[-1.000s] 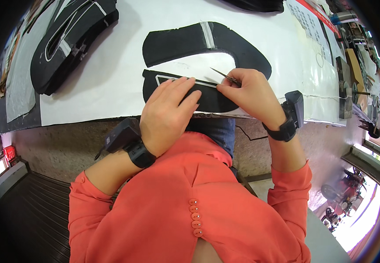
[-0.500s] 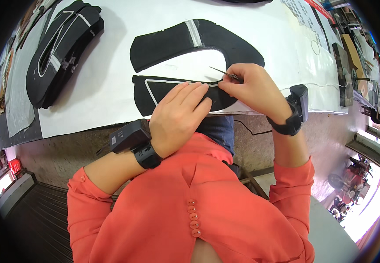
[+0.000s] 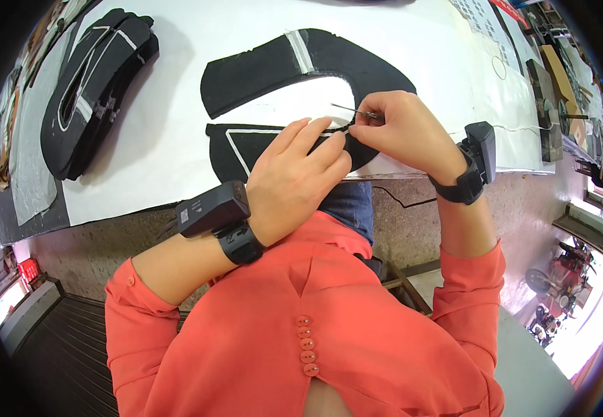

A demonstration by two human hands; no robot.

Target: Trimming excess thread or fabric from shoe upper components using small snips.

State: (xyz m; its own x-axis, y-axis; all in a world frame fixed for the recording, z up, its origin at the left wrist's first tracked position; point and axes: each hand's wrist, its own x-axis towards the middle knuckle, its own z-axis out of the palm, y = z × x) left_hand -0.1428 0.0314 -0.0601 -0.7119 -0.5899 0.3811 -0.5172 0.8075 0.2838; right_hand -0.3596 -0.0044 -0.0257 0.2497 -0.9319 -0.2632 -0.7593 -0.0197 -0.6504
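A curved, U-shaped black fabric piece [image 3: 347,52] lies on the white table cover, with a pale band across its far arm. Narrow white tape [image 3: 238,149] runs along the near arm in an angled line. My left hand [image 3: 294,182] rests flat over that near arm, fingers stretched out, the tips by the tape at the inner edge. Just to its right, my right hand [image 3: 406,128] pinches at the inner edge of the curve. A slim, pointed metal tool [image 3: 345,108] sticks out leftward from its fingers; its handle end is hidden, so its exact kind is unclear.
A stack of similar black pieces [image 3: 103,97] with white lines sits at the table's left. White cord [image 3: 503,128] trails over the right side of the table toward a dark block [image 3: 543,111]. Printed sheets [image 3: 486,31] lie at the far right. The table's front edge runs close to my body.
My left hand has slid slightly to the right along the near arm, its fingertips now close to my right hand. My right hand has shifted slightly upward, still holding the pointed tool.
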